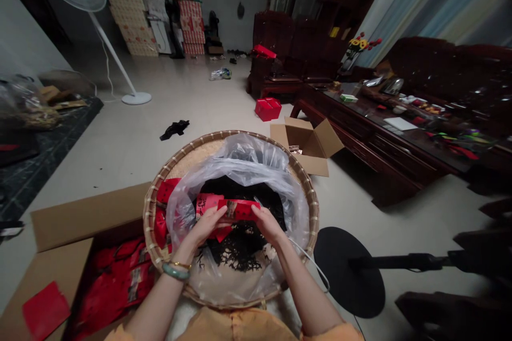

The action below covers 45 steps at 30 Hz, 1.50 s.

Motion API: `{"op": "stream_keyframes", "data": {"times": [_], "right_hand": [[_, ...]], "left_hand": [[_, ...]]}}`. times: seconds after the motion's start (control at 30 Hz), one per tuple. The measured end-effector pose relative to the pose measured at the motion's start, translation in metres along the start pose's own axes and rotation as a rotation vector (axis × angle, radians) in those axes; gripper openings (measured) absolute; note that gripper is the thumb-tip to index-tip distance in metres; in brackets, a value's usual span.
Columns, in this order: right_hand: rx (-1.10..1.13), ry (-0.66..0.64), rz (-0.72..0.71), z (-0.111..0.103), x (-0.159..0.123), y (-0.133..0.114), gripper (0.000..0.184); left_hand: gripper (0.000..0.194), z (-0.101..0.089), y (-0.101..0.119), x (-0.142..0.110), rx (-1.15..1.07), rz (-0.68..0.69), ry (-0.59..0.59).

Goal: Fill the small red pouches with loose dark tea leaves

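Note:
A red printed packet (241,210) is stretched sideways between both hands above the basket. My left hand (210,222) grips its left end, with a jade bangle on the wrist. At the packet's right end, the fingers of my right hand (266,224) are closed on it. Under the hands, dark, dry, twisted leaf-like bits (244,245) lie in a clear plastic bag (180,186) spread open in a round woven basket (316,208). Another pinkish-red packet (208,202) lies just behind my left hand. More red packets (160,226) sit between bag and basket rim.
On the left, an open cardboard box (60,245) holds many red packets (108,287). Another open box (306,144) stands behind the basket, near a red box (268,109). A black round stand base (348,272) is right of the basket; a white fan (136,98) stands back left.

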State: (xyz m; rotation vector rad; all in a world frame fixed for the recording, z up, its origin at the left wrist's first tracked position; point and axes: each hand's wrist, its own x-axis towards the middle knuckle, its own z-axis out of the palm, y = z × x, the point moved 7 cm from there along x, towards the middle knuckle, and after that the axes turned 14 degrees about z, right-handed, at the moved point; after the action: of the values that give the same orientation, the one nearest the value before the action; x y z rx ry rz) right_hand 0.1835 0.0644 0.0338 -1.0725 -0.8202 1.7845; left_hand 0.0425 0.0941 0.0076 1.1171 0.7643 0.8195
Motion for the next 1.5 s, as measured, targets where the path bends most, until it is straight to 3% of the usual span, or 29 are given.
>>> {"op": "stream_keyframes", "data": {"times": [0.07,0.13,0.2,0.27,0.33,0.43,0.57,0.67,0.8,0.87,1.0,1.13,1.2,1.27,1.4,1.5], "right_hand": [[0.06,0.015,0.012,-0.003,0.002,0.004,0.051],[0.081,0.018,0.051,-0.005,0.005,0.01,0.054],[0.066,0.022,0.084,-0.008,0.007,0.017,0.055],[0.012,0.04,0.087,-0.011,0.009,0.021,0.053],[-0.074,0.079,0.073,-0.013,0.01,0.023,0.05],[-0.189,0.134,0.074,-0.013,0.01,0.026,0.049],[-0.229,0.107,0.097,-0.005,0.006,0.028,0.051],[-0.136,0.095,0.076,-0.007,0.004,0.022,0.054],[0.028,0.352,-0.06,-0.039,-0.002,0.014,0.046],[-0.141,0.479,-0.101,-0.049,-0.006,0.016,0.034],[-0.852,0.525,-0.259,-0.035,-0.013,0.024,0.013],[-1.304,0.8,-0.358,-0.038,-0.022,0.024,0.041],[-1.407,0.921,-0.332,-0.048,-0.021,0.022,0.054],[-1.447,0.921,-0.283,-0.059,-0.014,0.021,0.06],[-1.416,0.847,-0.191,-0.082,-0.003,0.01,0.057],[-1.395,0.944,-0.209,-0.092,-0.004,-0.008,0.054]], "left_hand": [[0.054,0.0,-0.003,0.002,0.079,0.011,-0.024],[0.054,-0.006,0.004,0.004,0.258,0.113,0.047],[0.055,-0.012,0.023,0.003,0.561,0.313,0.188],[0.064,-0.004,0.045,-0.005,0.914,0.536,0.245],[0.069,0.018,0.052,-0.01,1.192,0.677,0.111],[0.068,0.039,0.041,-0.014,1.384,0.689,-0.083],[0.071,0.045,0.023,-0.015,1.359,0.666,-0.106],[0.069,0.04,0.019,-0.012,1.284,0.673,-0.057],[0.06,0.022,0.024,-0.006,1.238,0.624,0.109],[0.056,0.012,0.027,-0.005,1.22,0.605,0.196],[0.053,-0.005,0.03,-0.005,1.174,0.564,0.337],[0.056,-0.022,0.027,-0.006,1.093,0.483,0.444],[0.058,-0.028,0.025,-0.006,1.061,0.454,0.479],[0.059,-0.031,0.025,-0.007,1.046,0.447,0.498],[0.059,-0.032,0.026,-0.007,1.041,0.464,0.507],[0.06,-0.031,0.025,-0.007,1.031,0.457,0.503]]}}
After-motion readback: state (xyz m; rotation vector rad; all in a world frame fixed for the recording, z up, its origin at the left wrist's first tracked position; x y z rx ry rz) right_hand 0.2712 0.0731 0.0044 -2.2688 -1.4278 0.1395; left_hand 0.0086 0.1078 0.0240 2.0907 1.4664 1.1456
